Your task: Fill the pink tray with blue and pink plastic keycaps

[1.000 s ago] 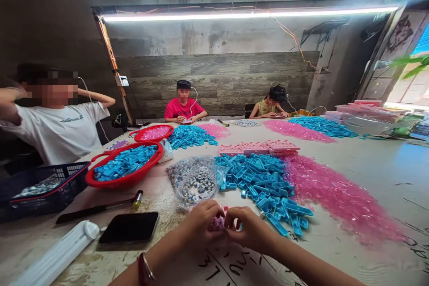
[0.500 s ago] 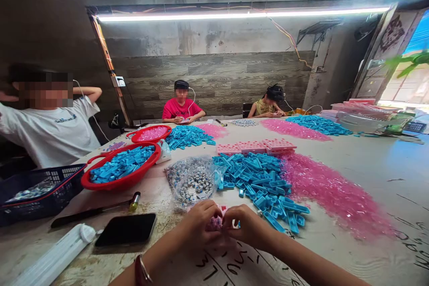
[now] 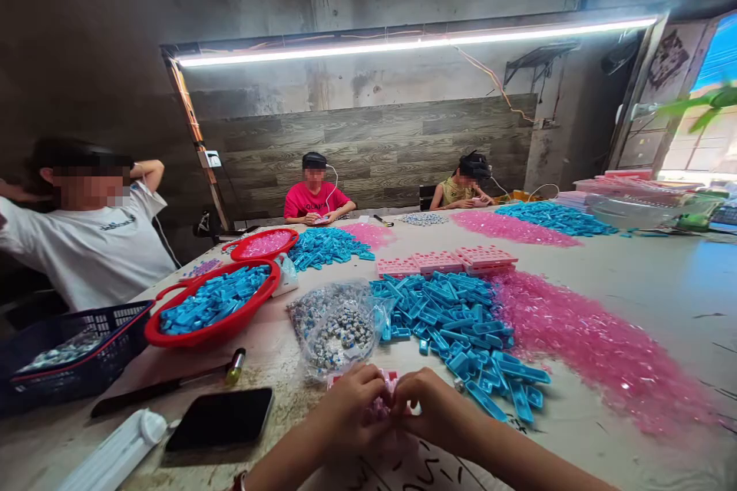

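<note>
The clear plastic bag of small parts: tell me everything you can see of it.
The clear plastic bag looks thin, glossy and crumpled, and lies slumped on the table. It bulges with many small parts, silvery with blue bits, too small to identify. Its loose right edge reaches the blue pieces. Its near edge lies just beyond the pink piece; whether those touch is unclear.

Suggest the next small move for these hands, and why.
Perhaps the right hand should press gently while the left hand steadies the pink piece: both hands are curled close together at it, though their exact grip is partly hidden.
</note>
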Action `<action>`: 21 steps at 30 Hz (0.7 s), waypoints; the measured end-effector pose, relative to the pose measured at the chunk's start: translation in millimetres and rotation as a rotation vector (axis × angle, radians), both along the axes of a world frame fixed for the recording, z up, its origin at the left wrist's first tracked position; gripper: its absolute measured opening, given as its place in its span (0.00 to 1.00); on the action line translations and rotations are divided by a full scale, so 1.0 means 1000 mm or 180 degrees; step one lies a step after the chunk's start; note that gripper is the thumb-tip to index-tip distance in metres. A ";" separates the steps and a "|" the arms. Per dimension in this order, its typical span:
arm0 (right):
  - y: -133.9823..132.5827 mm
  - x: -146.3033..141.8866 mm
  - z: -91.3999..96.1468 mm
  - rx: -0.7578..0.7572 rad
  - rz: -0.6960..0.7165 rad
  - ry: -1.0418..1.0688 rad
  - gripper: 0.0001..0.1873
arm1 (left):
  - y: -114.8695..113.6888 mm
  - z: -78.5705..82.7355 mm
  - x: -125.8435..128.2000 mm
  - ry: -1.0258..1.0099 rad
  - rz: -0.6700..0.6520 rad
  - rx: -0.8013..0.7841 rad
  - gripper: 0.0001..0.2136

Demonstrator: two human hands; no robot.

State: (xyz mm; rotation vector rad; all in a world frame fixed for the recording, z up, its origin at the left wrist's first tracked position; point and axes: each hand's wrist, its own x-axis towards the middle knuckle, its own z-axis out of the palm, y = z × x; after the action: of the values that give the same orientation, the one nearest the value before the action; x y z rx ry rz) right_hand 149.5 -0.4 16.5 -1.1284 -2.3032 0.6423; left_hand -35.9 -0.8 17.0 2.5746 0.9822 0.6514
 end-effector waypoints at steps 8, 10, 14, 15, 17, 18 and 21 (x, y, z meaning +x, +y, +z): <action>-0.004 0.001 0.006 0.0034 0.0078 -0.0115 0.09 | 0.000 0.004 0.003 -0.0029 0.0051 -0.0219 0.05; -0.007 -0.001 0.009 0.0121 0.0129 -0.0057 0.08 | 0.000 0.004 0.004 -0.0043 0.0065 -0.0187 0.05; -0.011 -0.006 0.015 0.0460 0.0332 0.0161 0.06 | 0.003 -0.003 0.004 -0.0094 0.0114 -0.0057 0.08; -0.011 -0.007 0.016 0.0499 0.0370 0.0191 0.06 | 0.003 -0.005 0.004 -0.0100 0.0115 -0.0039 0.08; -0.010 -0.007 0.014 0.0519 0.0408 0.0230 0.07 | 0.005 -0.008 0.003 -0.0108 0.0103 -0.0002 0.09; -0.009 -0.007 0.012 0.0511 0.0403 0.0243 0.07 | 0.005 -0.008 0.003 -0.0114 0.0090 0.0013 0.09; -0.005 -0.004 0.005 0.0420 0.0312 0.0246 0.07 | 0.005 -0.007 0.004 -0.0118 0.0052 -0.0017 0.10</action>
State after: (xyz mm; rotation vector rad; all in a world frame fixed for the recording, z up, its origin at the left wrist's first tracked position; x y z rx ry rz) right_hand 145.0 -4.9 21.1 -0.9194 -2.3092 0.5508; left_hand -32.3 4.3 10.2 2.5430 0.9929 0.6971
